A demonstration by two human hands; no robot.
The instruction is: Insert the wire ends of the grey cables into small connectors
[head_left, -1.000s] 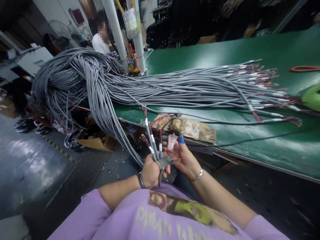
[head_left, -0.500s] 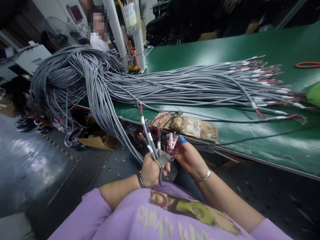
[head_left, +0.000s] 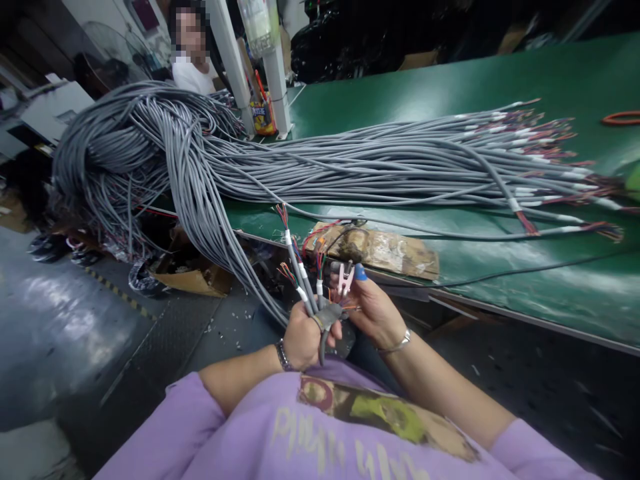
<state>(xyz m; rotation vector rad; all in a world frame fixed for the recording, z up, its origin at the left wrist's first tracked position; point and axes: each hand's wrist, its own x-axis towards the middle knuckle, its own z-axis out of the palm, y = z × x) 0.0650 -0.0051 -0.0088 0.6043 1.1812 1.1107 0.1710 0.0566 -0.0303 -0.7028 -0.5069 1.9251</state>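
Observation:
My left hand (head_left: pixel 303 339) is closed around several grey cables (head_left: pixel 295 277) whose stripped ends point up, with white bands and thin coloured wires. A dark grey piece (head_left: pixel 329 316), perhaps tape or a glove finger, covers part of that hand's fingers. To its right, my right hand (head_left: pixel 377 312) has its fingers bent inward, with blue tape (head_left: pixel 361 272) on the thumb tip. Between thumb and fingers sits a pink clip-like piece (head_left: pixel 345 279), close to thin orange and red wires. The right fingertips are partly hidden behind it.
A long bundle of grey cables (head_left: pixel 350 167) lies across the green table (head_left: pixel 400 100). A cardboard strip (head_left: pixel 390 252) is at its front edge. White posts (head_left: pixel 277 73) stand at the back; a person (head_left: pixel 193 73) is beyond. A cardboard box (head_left: pixel 195 277) sits lower left.
My right hand has moved slightly left and up, nearer the left hand's cable ends. The left hand keeps its hold. The whole view has shifted a little.

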